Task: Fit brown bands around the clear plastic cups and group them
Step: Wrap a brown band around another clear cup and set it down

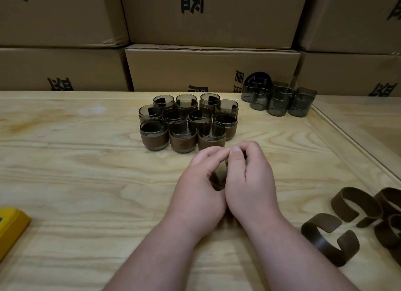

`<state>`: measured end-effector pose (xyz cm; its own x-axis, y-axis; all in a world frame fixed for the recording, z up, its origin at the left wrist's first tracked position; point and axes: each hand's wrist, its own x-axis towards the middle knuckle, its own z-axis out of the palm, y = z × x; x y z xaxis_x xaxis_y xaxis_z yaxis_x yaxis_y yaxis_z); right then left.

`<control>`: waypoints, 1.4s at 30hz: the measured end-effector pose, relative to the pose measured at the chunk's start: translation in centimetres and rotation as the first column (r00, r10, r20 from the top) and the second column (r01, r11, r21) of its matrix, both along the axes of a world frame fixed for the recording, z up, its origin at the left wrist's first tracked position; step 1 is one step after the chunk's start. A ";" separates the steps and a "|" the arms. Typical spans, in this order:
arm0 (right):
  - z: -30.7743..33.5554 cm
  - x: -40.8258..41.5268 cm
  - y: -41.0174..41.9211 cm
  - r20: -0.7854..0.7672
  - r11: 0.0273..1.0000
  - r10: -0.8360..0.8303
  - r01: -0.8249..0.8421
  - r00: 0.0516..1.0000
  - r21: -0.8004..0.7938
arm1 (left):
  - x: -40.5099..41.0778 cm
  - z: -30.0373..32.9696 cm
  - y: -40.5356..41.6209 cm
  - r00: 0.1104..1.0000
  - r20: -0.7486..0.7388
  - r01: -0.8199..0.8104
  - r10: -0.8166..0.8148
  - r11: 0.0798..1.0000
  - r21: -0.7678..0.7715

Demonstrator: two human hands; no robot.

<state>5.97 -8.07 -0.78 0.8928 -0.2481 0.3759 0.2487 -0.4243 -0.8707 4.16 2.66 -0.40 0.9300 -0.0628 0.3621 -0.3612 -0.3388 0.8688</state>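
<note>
My left hand (200, 182) and my right hand (249, 177) are pressed together at the table's middle, both curled round a clear cup with a brown band (219, 177); only a sliver of it shows between my palms. Just beyond my fingertips stands a tight group of several banded cups (187, 121). At the back right stand several bare clear cups (280, 100), some stacked. Loose open brown bands (332, 238) lie at the right near the table's edge.
Cardboard boxes (212, 67) are stacked along the back of the wooden table (86, 160). A yellow object (10, 227) lies at the left edge. A raised wooden rim (355, 143) runs along the table's right side.
</note>
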 end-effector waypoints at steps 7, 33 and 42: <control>0.1 -0.1 0.1 0.043 0.997 -0.040 0.037 0.998 0.061 | 0.1 -0.3 0.0 0.999 0.020 -0.029 0.029 1.000 -0.003; 0.3 -1.2 0.8 0.409 0.987 0.103 -0.144 0.907 0.071 | 0.8 0.0 0.8 0.978 -0.163 -0.192 0.132 0.880 -0.435; 0.6 -0.7 0.9 0.229 0.979 0.082 -0.122 0.970 0.165 | 0.6 0.6 0.5 0.908 -0.209 0.028 -0.363 0.549 -0.836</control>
<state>5.25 -7.20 -0.22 0.8174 -0.2400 0.5237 0.4759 -0.2309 -0.8486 4.75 3.17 0.22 0.9941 -0.0996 0.0425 0.0259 0.5993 0.8001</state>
